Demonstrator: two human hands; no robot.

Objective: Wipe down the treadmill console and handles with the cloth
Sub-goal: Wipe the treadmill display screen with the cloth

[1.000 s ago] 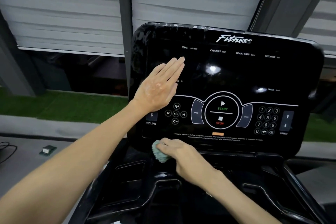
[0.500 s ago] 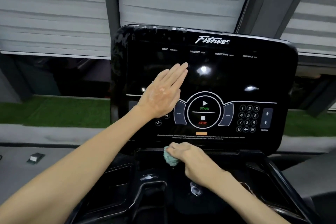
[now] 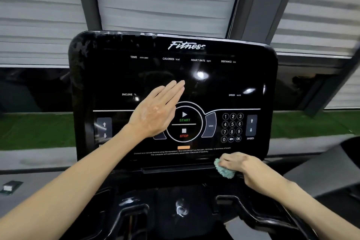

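We hold the small teal fluffy microfibre cloth (image 3: 224,170) bunched in our right hand (image 3: 246,169), at the lower right of the frame. The fingers (image 3: 228,159) curl down over the wad and press it against the bottom edge of the glossy black treadmill console panel (image 3: 253,76), just above the narrow ledge beneath it.

Our left hand (image 3: 155,115) lies flat and open on the panel at frame centre, fingers straight and together, holding nothing; it covers the buttons left of the round START/STOP control (image 3: 184,122).

Handling judgement: the cloth looks light, soft and fully compressible, so a loose whole-hand grip over the bunched top is enough. It should conform to edges and recesses. The console face looks hard, smooth and slick; smears show along its upper left corner. Pressing over printed keys may trigger them, though we cannot tell whether the unit is powered.

The black moulded handles and tray (image 3: 263,216) at the bottom of the frame show wet-looking marks and appear not yet wiped.
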